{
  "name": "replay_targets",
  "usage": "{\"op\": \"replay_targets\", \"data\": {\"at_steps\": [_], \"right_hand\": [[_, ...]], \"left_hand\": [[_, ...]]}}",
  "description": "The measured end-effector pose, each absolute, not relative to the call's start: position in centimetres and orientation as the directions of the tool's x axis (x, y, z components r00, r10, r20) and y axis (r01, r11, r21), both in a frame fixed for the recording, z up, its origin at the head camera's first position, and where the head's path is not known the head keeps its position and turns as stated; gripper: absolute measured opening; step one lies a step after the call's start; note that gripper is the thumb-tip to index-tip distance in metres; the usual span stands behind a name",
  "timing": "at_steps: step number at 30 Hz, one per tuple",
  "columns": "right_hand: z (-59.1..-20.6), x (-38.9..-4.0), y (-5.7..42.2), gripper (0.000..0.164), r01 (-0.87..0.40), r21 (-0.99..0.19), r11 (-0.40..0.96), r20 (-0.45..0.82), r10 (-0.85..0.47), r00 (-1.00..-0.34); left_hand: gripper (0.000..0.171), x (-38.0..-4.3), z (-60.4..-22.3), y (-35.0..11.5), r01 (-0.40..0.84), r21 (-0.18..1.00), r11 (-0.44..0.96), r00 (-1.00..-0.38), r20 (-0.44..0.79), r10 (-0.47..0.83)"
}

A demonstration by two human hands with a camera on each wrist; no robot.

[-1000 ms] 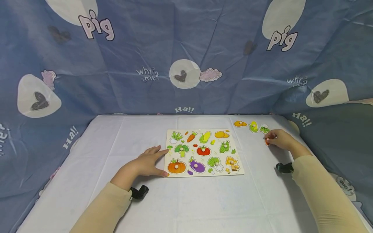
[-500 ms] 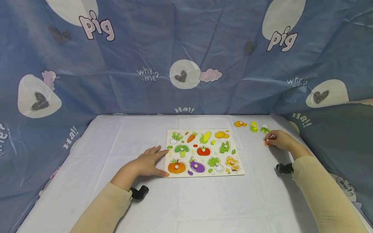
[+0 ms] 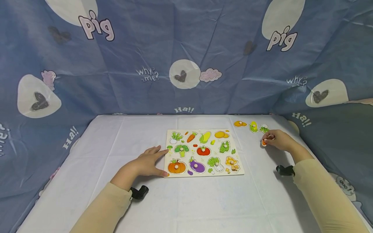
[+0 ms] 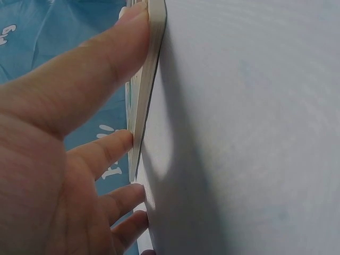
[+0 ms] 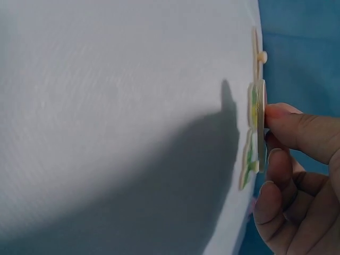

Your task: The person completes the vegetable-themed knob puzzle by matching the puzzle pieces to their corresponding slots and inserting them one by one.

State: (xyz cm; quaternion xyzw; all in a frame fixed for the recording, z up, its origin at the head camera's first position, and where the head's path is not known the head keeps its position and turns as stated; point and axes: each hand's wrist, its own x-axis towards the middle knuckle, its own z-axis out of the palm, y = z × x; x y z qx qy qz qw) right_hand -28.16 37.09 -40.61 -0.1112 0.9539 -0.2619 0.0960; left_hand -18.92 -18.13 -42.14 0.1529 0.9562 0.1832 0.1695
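Right fingers (image 5: 282,172) pinching orange piece (image 5: 261,133), edge-on from wrist

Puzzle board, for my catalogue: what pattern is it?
Puzzle board: colourful vegetables on cream, best in head view.

the board (image 3: 214,146) is cream with vegetable prints, the backdrop (image 3: 186,45) blue.

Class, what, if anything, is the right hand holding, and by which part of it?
The right hand pinches an orange puzzle piece from its upper face; the exact grip point is hidden.
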Motion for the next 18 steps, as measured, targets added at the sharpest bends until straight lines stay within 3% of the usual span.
{"op": "replay_targets", "data": {"at_steps": [18], "right_hand": [[-38.4, -27.0, 33.3, 0.008, -0.271, -0.495, 0.826, -0.062, -0.345, -0.937]], "left_hand": [[0.103, -18.9, -42.2, -18.2, 0.238, 0.400, 0.885, -0.895, -0.264, 0.360]]}}
